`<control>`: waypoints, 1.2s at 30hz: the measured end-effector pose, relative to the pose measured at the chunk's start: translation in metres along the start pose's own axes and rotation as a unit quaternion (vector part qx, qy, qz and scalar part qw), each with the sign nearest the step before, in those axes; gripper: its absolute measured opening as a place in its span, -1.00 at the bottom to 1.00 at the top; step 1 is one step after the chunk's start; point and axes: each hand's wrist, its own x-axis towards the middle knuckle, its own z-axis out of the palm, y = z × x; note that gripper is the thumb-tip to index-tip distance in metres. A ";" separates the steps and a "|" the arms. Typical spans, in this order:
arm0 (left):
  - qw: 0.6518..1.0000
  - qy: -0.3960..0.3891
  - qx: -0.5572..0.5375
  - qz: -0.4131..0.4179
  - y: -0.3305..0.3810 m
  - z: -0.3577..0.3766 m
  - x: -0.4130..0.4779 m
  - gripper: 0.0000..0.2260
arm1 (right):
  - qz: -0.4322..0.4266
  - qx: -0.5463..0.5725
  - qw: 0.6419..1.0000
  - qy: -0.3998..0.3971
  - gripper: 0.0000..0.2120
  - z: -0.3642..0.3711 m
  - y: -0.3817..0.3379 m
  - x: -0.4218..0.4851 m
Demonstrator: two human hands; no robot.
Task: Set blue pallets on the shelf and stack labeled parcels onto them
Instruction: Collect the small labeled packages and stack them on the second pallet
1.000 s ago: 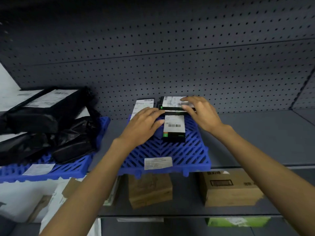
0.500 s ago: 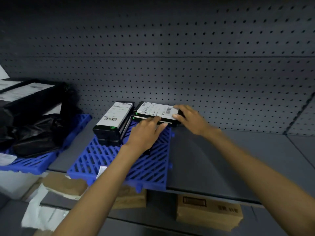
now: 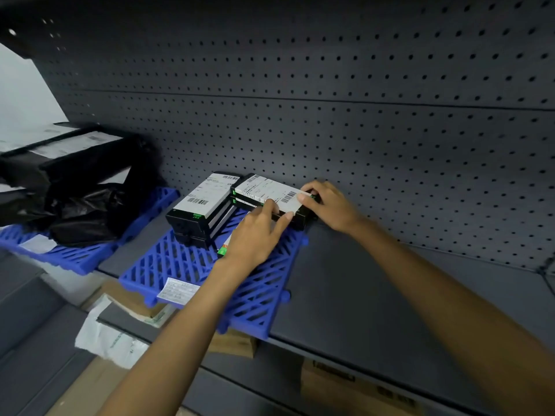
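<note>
A blue slatted pallet (image 3: 180,262) lies on the grey shelf (image 3: 375,283), with a white label at its front edge. At its back, black boxed parcels with white barcode labels form two stacks: a left stack (image 3: 201,211) and a right stack topped by a labeled parcel (image 3: 267,190). My left hand (image 3: 255,235) rests fingers on the near edge of that top parcel. My right hand (image 3: 327,205) grips its right end. A third small parcel (image 3: 223,249) is mostly hidden under my left hand.
A second blue pallet (image 3: 75,256) at the left carries black bagged parcels (image 3: 75,187) with labels. A pegboard wall (image 3: 360,115) backs the shelf. Cardboard boxes (image 3: 345,388) and papers (image 3: 108,337) lie on the lower shelf.
The view swung left and closer, so the pallet now sits left of centre. Both hands stayed on the top parcel of the right stack, shifting it slightly at the back of the pallet.
</note>
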 end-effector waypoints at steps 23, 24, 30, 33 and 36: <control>0.993 0.030 -0.108 0.042 -0.064 -0.041 -0.035 -0.69 | -0.088 0.036 0.989 -0.115 -0.52 0.028 -0.062 -0.055; 0.993 0.019 -0.109 0.049 -0.068 -0.044 -0.036 -0.71 | -0.091 0.031 0.989 -0.114 -0.53 0.030 -0.066 -0.055; 0.981 -0.135 -0.070 0.119 -0.091 -0.057 -0.040 -0.40 | -0.119 0.004 0.986 -0.119 -0.56 0.041 -0.084 -0.064; 0.981 -0.143 -0.034 0.128 -0.095 -0.058 -0.042 -0.23 | -0.111 -0.043 0.986 -0.116 -0.47 0.044 -0.089 -0.068; 0.984 -0.105 0.006 0.144 -0.094 -0.051 -0.045 -0.22 | -0.115 -0.142 0.979 -0.087 -0.36 0.049 -0.092 -0.071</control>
